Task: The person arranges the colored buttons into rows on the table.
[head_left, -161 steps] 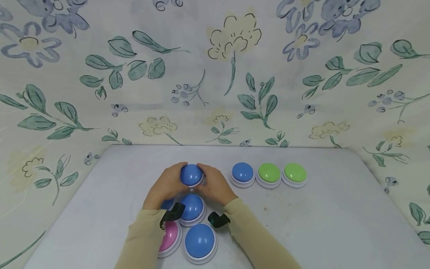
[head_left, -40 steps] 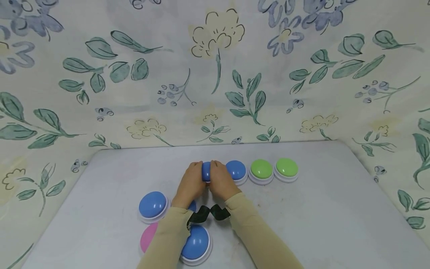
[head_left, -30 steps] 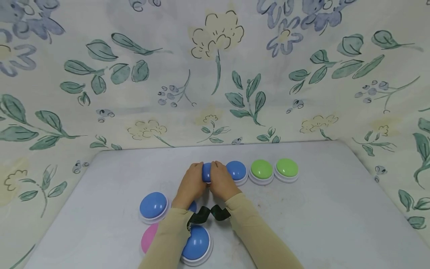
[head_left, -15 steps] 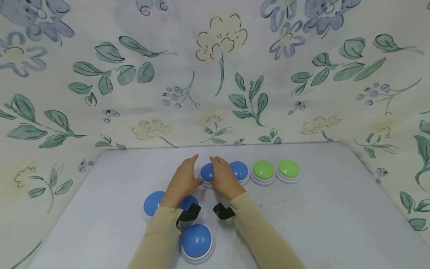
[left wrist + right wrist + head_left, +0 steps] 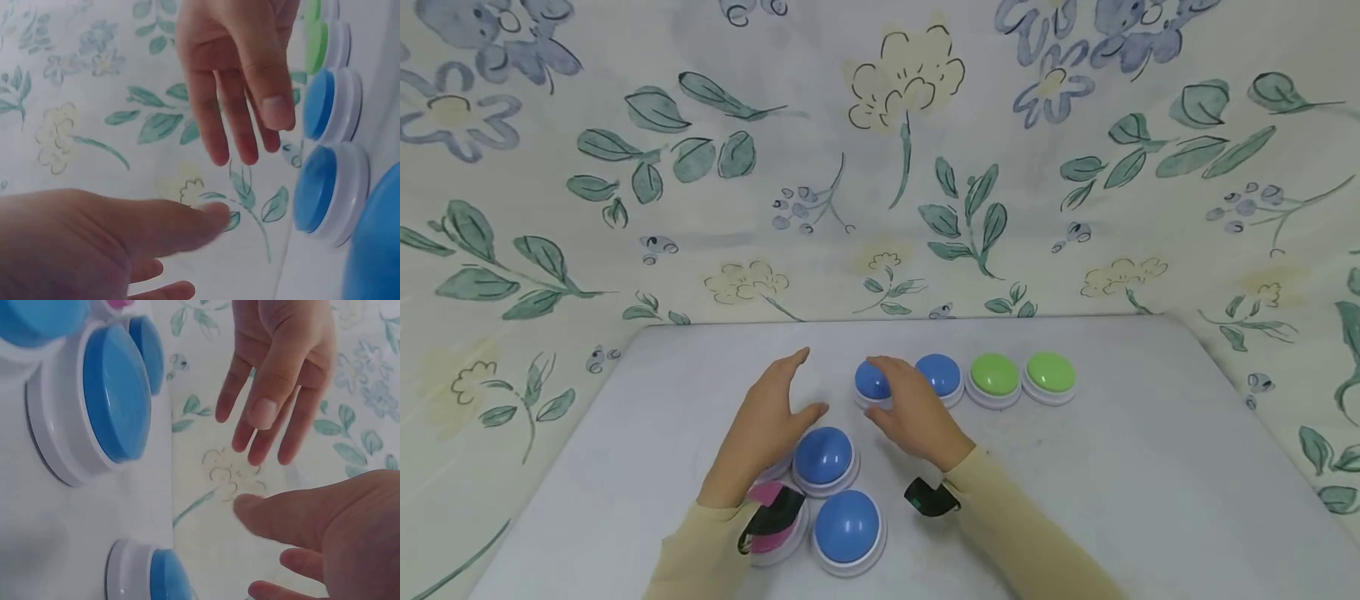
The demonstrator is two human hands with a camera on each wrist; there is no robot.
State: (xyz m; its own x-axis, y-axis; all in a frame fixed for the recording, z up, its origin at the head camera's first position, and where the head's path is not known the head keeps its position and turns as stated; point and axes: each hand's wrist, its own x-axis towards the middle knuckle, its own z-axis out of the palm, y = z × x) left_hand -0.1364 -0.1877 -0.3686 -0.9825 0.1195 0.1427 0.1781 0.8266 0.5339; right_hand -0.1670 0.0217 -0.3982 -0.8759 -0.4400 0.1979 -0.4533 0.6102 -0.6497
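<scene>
My left hand [image 5: 763, 421] hovers with fingers and thumb spread, holding nothing, just beyond a blue push button [image 5: 823, 456] with a white base. My right hand [image 5: 919, 410], likewise spread and holding nothing, is in front of another blue push button [image 5: 872, 380] and hides part of it. That button stands at the left end of a row, beside a second blue one [image 5: 942, 374]. Both wrist views show the hands facing each other, with a gap between them and no button in it.
Two green push buttons [image 5: 995, 374] continue the row to the right. Nearer the front are a blue button [image 5: 847, 527] and a pink one [image 5: 767, 542], partly behind the left wrist's black strap [image 5: 777, 510]. A floral cloth [image 5: 820, 167] rises behind the white table [image 5: 1112, 467].
Both hands have let go of the blue button, which was brought rightward to the row's left end. They have drawn apart, the left hand moving left and the right hand slightly right.
</scene>
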